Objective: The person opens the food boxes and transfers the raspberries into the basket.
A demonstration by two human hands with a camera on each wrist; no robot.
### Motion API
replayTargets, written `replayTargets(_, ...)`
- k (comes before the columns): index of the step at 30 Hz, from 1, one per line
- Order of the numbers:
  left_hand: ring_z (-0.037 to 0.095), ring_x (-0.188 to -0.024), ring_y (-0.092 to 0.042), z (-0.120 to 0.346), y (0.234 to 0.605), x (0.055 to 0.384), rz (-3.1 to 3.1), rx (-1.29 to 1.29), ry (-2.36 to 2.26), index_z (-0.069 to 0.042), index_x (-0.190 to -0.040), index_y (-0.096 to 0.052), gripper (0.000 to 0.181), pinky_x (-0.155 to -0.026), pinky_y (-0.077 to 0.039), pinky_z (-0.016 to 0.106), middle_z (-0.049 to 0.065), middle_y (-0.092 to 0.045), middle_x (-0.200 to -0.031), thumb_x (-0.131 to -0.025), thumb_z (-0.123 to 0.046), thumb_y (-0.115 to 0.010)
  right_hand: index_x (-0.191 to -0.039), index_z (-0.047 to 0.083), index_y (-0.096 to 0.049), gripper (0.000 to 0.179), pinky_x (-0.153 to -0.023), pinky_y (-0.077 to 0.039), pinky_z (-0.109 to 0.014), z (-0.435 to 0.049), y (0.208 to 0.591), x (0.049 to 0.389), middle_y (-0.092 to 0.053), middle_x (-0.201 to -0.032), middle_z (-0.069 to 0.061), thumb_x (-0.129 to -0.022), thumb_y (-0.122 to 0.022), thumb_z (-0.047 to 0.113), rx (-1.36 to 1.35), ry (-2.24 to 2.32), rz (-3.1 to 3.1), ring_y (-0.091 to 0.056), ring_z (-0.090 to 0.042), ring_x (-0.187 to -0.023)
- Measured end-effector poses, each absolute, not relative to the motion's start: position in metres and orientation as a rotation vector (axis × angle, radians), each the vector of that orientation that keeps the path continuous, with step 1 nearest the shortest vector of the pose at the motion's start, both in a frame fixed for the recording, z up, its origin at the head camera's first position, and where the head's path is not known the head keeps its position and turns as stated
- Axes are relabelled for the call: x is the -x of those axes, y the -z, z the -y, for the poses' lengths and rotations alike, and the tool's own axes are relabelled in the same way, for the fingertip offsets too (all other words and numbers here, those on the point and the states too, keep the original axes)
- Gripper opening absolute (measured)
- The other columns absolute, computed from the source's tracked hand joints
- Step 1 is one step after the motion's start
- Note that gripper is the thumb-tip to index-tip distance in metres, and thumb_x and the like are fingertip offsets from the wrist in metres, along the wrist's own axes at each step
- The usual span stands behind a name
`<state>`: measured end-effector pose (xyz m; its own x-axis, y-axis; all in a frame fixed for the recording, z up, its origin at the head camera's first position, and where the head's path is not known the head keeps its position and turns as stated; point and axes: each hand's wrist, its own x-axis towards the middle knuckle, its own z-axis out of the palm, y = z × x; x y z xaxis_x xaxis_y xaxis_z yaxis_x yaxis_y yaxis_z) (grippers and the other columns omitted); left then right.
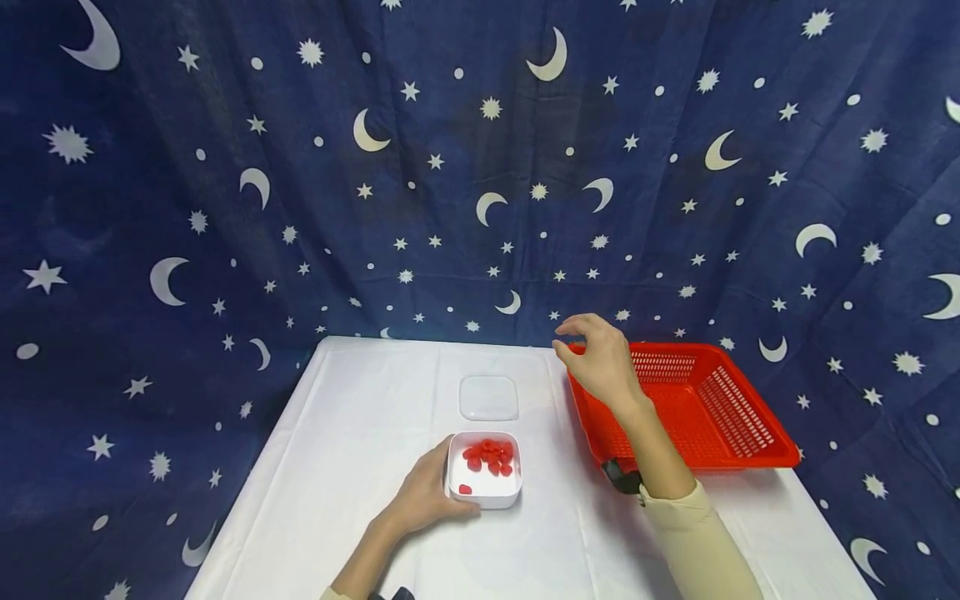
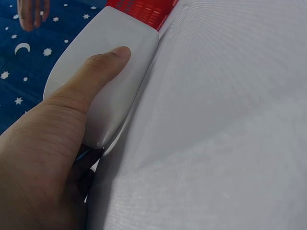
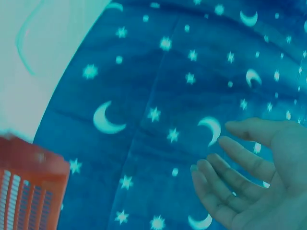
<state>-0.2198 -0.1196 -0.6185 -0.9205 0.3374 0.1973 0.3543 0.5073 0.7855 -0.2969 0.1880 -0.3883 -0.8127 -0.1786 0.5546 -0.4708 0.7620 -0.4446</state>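
In the head view, my left hand [image 1: 429, 493] grips a small white square container [image 1: 497, 502] standing on the table, thumb along its near wall. Several small red pieces [image 1: 491, 455] lie inside, most toward the back and right, one by the front left corner. The left wrist view shows the thumb [image 2: 103, 69] pressed flat along the container's side, while the other fingers are largely hidden. My right hand [image 1: 600, 358] is raised over the left rim of a red basket [image 1: 705, 458]. Its thumb and fingers are loosely curved and apart, with nothing visible between them.
A clear square lid [image 1: 488, 397] lies flat just behind the container. The slotted basket takes up the right side of the table, which has a white cloth [image 1: 360, 417]. Dark blue fabric [image 1: 420, 208] with moons and stars hangs behind and at both sides.
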Motion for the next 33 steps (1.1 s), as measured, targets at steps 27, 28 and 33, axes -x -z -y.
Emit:
replayTargets(27,0.009,-0.126,-0.057,0.121,0.618,0.223,2.635,0.732,1.418,-0.035,-0.155,-0.036,0.109,-0.105,-0.051,0.042,-0.018,-0.057,-0.141,-0.066,-0.056,-0.096,-0.107,0.014,-0.080,0.020,-0.083,-0.059,-0.021,-0.098,0.482,0.241,-0.076,-0.097,0.003,-0.087,-0.085,0.014,-1.309,-0.634,2.716,-0.069,-0.013,-0.085)
replayTargets(28,0.009,-0.126,-0.057,0.122,0.619,0.223,2.636,0.732,1.420,-0.035,-0.156,-0.036,0.109,-0.106,-0.051,0.042,-0.018,-0.056,-0.141,-0.066,-0.057,-0.095,-0.106,0.014,-0.080,0.020,-0.081,-0.058,-0.019,-0.097,0.487,0.241,-0.076,-0.096,0.003,-0.087,-0.085,0.013,-1.332,-0.626,2.716,-0.069,-0.012,-0.083)
replayTargets(33,0.008,-0.127,-0.057,0.121,0.620,0.222,2.629,0.757,1.455,-0.035,-0.155,-0.036,0.106,-0.107,-0.051,0.043,-0.019,-0.056,-0.141,-0.069,-0.055,-0.095,-0.099,0.016,-0.081,0.020,-0.073,-0.054,-0.015,-0.091,0.510,0.245,-0.075,-0.088,0.005,-0.082,-0.086,0.008,-1.376,-0.566,2.731,-0.064,-0.006,-0.075)
